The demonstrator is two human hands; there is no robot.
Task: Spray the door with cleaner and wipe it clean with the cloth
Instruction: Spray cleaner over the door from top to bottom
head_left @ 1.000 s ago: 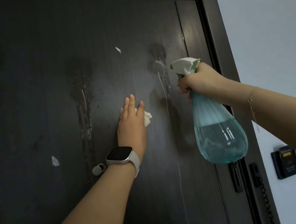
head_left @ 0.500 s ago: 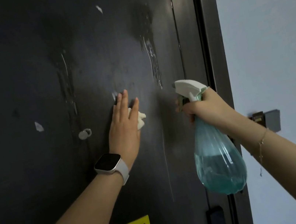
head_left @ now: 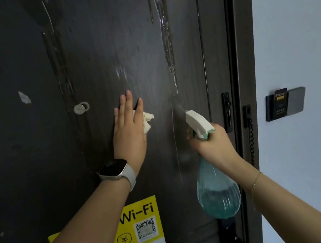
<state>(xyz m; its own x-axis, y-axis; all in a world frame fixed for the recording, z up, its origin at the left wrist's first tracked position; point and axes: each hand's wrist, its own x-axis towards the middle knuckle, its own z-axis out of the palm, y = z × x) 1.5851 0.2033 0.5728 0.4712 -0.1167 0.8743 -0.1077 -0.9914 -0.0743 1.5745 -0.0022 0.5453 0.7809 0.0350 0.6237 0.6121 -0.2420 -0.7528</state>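
Observation:
The dark door (head_left: 39, 182) fills the left and centre, with wet streaks of cleaner running down its upper part. My left hand (head_left: 129, 130) presses a small white cloth (head_left: 147, 121) flat against the door with straight fingers; only the cloth's right edge shows past my palm. To the right, my right hand (head_left: 214, 146) grips the neck of a spray bottle (head_left: 218, 194) of blue-green liquid. Its white nozzle points up and left at the door.
A yellow Wi-Fi sticker (head_left: 139, 231) with a QR code sits low on the door. A small white peephole cover (head_left: 81, 108) is left of my left hand. A door chain (head_left: 249, 128) hangs on the frame. A card holder (head_left: 285, 103) is on the pale wall at right.
My view has dropped down the door, bringing the sticker into sight. My left hand has slid the cloth downward, and my right hand with the bottle has come lower too.

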